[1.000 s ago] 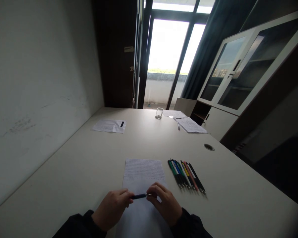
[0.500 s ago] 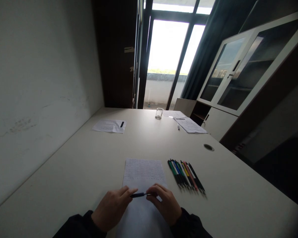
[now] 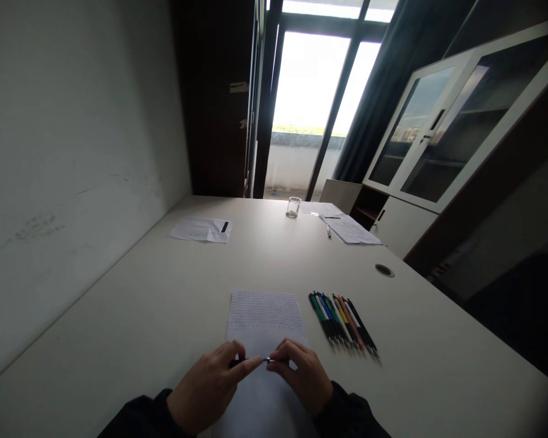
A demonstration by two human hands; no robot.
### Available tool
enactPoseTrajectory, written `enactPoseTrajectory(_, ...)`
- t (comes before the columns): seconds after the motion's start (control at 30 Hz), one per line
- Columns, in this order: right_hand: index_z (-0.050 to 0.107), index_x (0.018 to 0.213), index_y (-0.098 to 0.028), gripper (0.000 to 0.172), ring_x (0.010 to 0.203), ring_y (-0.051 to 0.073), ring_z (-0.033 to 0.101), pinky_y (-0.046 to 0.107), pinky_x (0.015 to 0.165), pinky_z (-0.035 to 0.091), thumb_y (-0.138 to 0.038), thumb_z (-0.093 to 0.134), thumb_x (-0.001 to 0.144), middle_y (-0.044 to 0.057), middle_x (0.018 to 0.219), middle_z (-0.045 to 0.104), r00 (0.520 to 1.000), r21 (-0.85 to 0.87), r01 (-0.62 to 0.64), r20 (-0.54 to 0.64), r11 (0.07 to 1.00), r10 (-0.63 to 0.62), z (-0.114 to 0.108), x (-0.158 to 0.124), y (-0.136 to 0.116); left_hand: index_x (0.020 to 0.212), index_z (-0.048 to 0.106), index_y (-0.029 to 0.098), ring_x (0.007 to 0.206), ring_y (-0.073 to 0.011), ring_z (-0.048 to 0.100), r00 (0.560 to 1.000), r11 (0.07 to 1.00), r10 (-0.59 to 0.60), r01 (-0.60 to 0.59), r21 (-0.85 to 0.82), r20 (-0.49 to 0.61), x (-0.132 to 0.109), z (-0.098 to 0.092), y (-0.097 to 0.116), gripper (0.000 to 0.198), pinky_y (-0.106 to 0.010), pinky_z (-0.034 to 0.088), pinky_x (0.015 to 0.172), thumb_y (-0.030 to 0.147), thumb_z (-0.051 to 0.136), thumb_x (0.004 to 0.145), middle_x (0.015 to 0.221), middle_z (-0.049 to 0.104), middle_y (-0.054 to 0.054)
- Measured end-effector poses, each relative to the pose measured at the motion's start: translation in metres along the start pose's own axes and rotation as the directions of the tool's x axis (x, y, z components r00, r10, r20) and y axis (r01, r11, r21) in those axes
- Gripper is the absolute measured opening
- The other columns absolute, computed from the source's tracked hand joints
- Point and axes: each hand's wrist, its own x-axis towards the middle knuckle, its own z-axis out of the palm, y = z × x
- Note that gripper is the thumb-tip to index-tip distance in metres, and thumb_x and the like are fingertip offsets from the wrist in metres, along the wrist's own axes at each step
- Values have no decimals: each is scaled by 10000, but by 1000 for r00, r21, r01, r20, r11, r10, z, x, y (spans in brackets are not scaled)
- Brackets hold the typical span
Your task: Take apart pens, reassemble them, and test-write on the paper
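A dark pen (image 3: 264, 360) lies level between my two hands, mostly covered by fingers. My left hand (image 3: 210, 380) is closed on its left part, with the index finger stretched along it towards the tip. On the other side, my right hand (image 3: 301, 371) pinches the right end between thumb and fingers. What exactly the right fingertips cover is too small to make out. Both hands are above a sheet of paper (image 3: 265, 310) with lines of writing on its upper part.
Several pens (image 3: 342, 322) of different colours lie side by side right of the sheet. Farther back are a glass (image 3: 293, 207), stacked papers (image 3: 354, 230) with a pen (image 3: 329, 232), and another paper (image 3: 201, 230). A cable hole (image 3: 384, 271) sits near the right edge.
My left fingers have slid right along the pen, the index finger now reaching close to my right fingertips, so less of the barrel shows. My right hand stays nearly in place.
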Motion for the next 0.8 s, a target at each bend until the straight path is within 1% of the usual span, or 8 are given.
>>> enactPoseTrajectory(0.13, 608, 768, -192, 189, 628, 142, 579, 243, 580, 467, -327, 693, 869, 23, 751, 649, 1000, 2, 5, 7, 1000, -5, 0, 0, -1, 1439, 320, 429, 865, -175, 591, 999, 999, -14, 11, 46, 44, 0, 0, 1, 852, -324, 558, 767, -68, 405, 752, 1120, 532, -29)
enactPoseTrajectory(0.23, 611, 767, -190, 188, 618, 139, 571, 242, 575, 459, -325, 695, 867, 22, 746, 645, 1000, 0, 4, 11, 1000, -4, 1, 0, -1, 1448, 291, 447, 853, -177, 601, 997, 997, -27, 22, 73, 74, 0, -1, 0, 868, -324, 562, 753, -57, 411, 752, 1117, 539, -21)
enactPoseTrajectory(0.43, 623, 788, -190, 167, 618, 135, 566, 239, 578, 456, -317, 697, 866, 16, 747, 637, 1000, 17, -4, 19, 1000, 4, 2, -1, 0, 1430, 319, 417, 805, -182, 639, 987, 995, -66, 53, 85, 147, 3, -11, 6, 807, -345, 575, 736, -13, 443, 759, 1119, 566, -9)
enactPoseTrajectory(0.53, 637, 804, -191, 143, 620, 133, 569, 240, 586, 457, -305, 689, 873, 15, 750, 643, 1000, 20, -3, 24, 1000, 3, 2, -2, 0, 1432, 314, 399, 784, -191, 656, 980, 994, -72, 56, 91, 183, 4, -15, 9, 783, -344, 579, 720, 4, 453, 770, 1085, 596, -2)
enactPoseTrajectory(0.67, 652, 814, -191, 129, 639, 141, 584, 245, 600, 458, -292, 664, 893, 21, 751, 655, 1000, -3, 2, 29, 1000, -2, 1, -1, -2, 1444, 285, 401, 796, -205, 669, 979, 992, -85, 66, 106, 188, 4, -13, 8, 801, -343, 578, 713, -3, 445, 771, 1044, 627, 5)
enactPoseTrajectory(0.8, 659, 828, -190, 138, 657, 144, 598, 245, 612, 461, -303, 646, 907, 23, 752, 659, 999, -19, 10, 32, 1000, -9, 0, 1, -5, 1461, 255, 401, 799, -201, 670, 977, 991, -87, 66, 113, 192, 3, -10, 6, 825, -329, 573, 713, -14, 444, 774, 1024, 635, 7)
